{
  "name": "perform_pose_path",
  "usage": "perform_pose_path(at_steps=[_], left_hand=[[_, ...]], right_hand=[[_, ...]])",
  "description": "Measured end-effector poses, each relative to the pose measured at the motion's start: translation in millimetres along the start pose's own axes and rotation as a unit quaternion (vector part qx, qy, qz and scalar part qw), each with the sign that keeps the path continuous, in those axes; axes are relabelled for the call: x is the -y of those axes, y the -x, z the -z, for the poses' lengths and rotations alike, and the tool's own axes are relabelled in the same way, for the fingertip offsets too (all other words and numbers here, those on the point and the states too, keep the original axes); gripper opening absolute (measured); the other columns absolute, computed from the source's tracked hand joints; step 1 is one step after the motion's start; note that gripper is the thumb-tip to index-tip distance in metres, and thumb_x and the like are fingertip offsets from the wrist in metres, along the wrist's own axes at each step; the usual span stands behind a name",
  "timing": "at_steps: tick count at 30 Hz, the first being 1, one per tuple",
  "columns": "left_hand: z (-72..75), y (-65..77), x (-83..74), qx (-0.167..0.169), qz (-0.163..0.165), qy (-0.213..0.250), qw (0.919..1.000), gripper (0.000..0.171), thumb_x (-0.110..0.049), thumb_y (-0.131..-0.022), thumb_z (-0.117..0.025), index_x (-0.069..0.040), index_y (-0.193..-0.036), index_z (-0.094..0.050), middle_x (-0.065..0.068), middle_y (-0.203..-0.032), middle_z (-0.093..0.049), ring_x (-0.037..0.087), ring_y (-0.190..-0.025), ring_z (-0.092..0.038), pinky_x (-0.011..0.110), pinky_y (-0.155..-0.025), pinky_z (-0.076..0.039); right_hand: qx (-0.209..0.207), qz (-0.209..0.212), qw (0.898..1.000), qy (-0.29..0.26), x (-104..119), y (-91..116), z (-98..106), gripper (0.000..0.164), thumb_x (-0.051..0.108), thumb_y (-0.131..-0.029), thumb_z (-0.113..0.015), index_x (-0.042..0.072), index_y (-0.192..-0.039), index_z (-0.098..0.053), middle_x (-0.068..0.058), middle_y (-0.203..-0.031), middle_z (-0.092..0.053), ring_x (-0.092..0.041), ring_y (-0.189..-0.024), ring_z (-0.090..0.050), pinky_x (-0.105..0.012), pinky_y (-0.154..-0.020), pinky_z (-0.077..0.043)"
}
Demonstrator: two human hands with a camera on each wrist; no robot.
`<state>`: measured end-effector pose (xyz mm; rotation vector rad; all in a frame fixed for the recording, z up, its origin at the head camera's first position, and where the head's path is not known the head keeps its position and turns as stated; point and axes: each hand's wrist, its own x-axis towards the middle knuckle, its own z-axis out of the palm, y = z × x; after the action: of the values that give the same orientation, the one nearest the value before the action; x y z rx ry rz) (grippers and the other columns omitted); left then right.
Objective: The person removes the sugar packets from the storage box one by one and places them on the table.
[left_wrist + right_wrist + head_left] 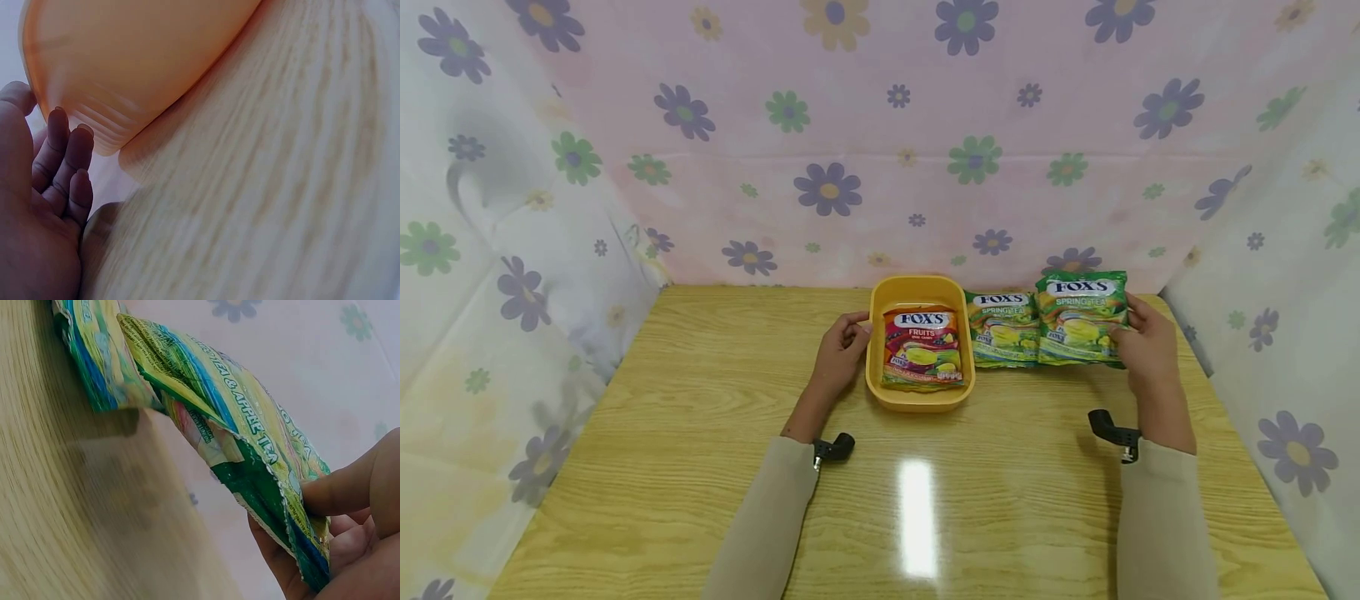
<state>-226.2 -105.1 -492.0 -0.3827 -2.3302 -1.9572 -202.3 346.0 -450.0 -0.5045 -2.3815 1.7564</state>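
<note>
A yellow tub point(920, 401) stands on the table with a red bag of fruit candy point(922, 367) lying in it. My left hand point(840, 350) is at the tub's left side, its fingertips touching the outer wall near the rim; in the left wrist view the fingers point(80, 150) are loosely bent beside the tub point(125, 56). With thumb and fingers, my right hand point(1152, 346) pinches the right edge of a green bag of spring tea candy point(1081, 329), tilted above the table. A second green candy bag point(1000, 333) is between it and the tub, partly overlapped.
The wooden table point(715, 483) meets a flowered cloth backdrop point(865, 167) just behind the tub and bags. Cloth walls point(1292, 333) also rise at both sides. A small black wrist mount point(835, 448) is on each forearm.
</note>
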Motion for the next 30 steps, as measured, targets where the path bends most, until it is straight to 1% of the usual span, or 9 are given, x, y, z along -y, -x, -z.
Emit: perform_pose_path(at_steps=[4, 7, 9, 12, 15, 20, 24, 27, 30], left_hand=[[0.1, 0.2, -0.8, -0.001, 0.002, -0.001, 1.0000, 0.039, -0.012, -0.111, -0.057, 0.011, -0.142, -0.057, 0.036, -0.102, -0.065, 0.009, -0.081, -0.058, 0.023, -0.079, -0.045], [-0.1, -0.3, -0.5, -0.002, 0.003, 0.000, 1.0000, 0.039, -0.012, -0.111, -0.057, 0.011, -0.142, -0.057, 0.037, -0.102, -0.065, 0.008, -0.081, -0.058, 0.022, -0.079, -0.045], [-0.3, -0.5, 0.2, -0.002, 0.001, 0.002, 1.0000, 0.039, -0.011, -0.111, -0.057, 0.012, -0.142, -0.057, 0.037, -0.102, -0.065, 0.008, -0.080, -0.057, 0.022, -0.078, -0.045], [-0.2, -0.7, 1.5, -0.003, -0.001, 0.002, 1.0000, 0.039, -0.012, -0.111, -0.057, 0.011, -0.142, -0.057, 0.037, -0.102, -0.065, 0.006, -0.079, -0.057, 0.022, -0.077, -0.044], [-0.2, -0.7, 2.6, -0.002, 0.002, 0.001, 1.0000, 0.039, -0.014, -0.111, -0.057, 0.010, -0.142, -0.057, 0.036, -0.103, -0.065, 0.006, -0.080, -0.057, 0.023, -0.078, -0.045], [-0.3, -2.6, 5.3, 0.000, 0.010, -0.004, 0.9999, 0.040, -0.014, -0.111, -0.057, 0.010, -0.143, -0.057, 0.035, -0.105, -0.065, 0.007, -0.081, -0.058, 0.022, -0.078, -0.045], [-1.1, -7.3, 20.1, -0.004, 0.018, -0.008, 0.9998, 0.040, -0.016, -0.112, -0.056, 0.007, -0.144, -0.057, 0.035, -0.106, -0.066, 0.009, -0.083, -0.058, 0.022, -0.079, -0.045], [-1.6, -10.2, 31.4, -0.010, 0.023, -0.011, 0.9996, 0.040, -0.019, -0.112, -0.056, 0.004, -0.145, -0.058, 0.033, -0.106, -0.066, 0.013, -0.084, -0.057, 0.023, -0.079, -0.044], [-1.0, -11.5, 37.4, -0.014, 0.021, -0.010, 0.9996, 0.039, -0.023, -0.112, -0.058, -0.001, -0.144, -0.060, 0.029, -0.105, -0.067, 0.016, -0.086, -0.058, 0.024, -0.080, -0.045]], right_hand=[[-0.009, -0.023, 0.999, -0.045, -7, -3, 8, 0.064, 0.001, -0.107, -0.054, 0.013, -0.167, -0.035, -0.012, -0.152, -0.058, 0.005, -0.083, -0.065, -0.016, -0.067, -0.055], [-0.018, -0.047, 0.995, -0.082, -12, -5, 14, 0.064, 0.002, -0.106, -0.056, 0.013, -0.166, -0.036, -0.004, -0.146, -0.060, 0.004, -0.083, -0.065, -0.015, -0.066, -0.055], [-0.026, -0.064, 0.993, -0.098, -14, -6, 16, 0.065, 0.003, -0.107, -0.057, 0.015, -0.167, -0.036, -0.005, -0.153, -0.057, 0.003, -0.085, -0.063, -0.015, -0.066, -0.054], [-0.034, -0.078, 0.990, -0.113, -19, -7, 19, 0.064, 0.003, -0.107, -0.058, 0.016, -0.166, -0.036, -0.012, -0.164, -0.044, 0.003, -0.087, -0.062, -0.014, -0.067, -0.053], [-0.036, -0.089, 0.985, -0.144, -25, -9, 20, 0.063, 0.003, -0.107, -0.058, 0.015, -0.166, -0.038, -0.014, -0.166, -0.039, 0.003, -0.089, -0.063, -0.014, -0.067, -0.054], [-0.059, -0.105, 0.976, -0.181, -34, -13, 17, 0.060, 0.000, -0.106, -0.058, 0.017, -0.162, -0.045, -0.006, -0.164, -0.047, 0.003, -0.089, -0.064, -0.015, -0.067, -0.054], [-0.082, -0.126, 0.969, -0.194, -41, -18, 14, 0.056, 0.000, -0.105, -0.060, 0.019, -0.157, -0.054, -0.003, -0.161, -0.050, 0.003, -0.088, -0.064, -0.014, -0.067, -0.053], [-0.092, -0.140, 0.965, -0.203, -44, -21, 11, 0.055, -0.001, -0.105, -0.061, 0.019, -0.155, -0.057, -0.006, -0.161, -0.048, 0.004, -0.087, -0.064, -0.013, -0.067, -0.052], [-0.103, -0.141, 0.964, -0.201, -46, -23, 8, 0.052, 0.001, -0.105, -0.061, 0.022, -0.153, -0.059, -0.005, -0.162, -0.049, 0.002, -0.093, -0.063, -0.013, -0.067, -0.052]])
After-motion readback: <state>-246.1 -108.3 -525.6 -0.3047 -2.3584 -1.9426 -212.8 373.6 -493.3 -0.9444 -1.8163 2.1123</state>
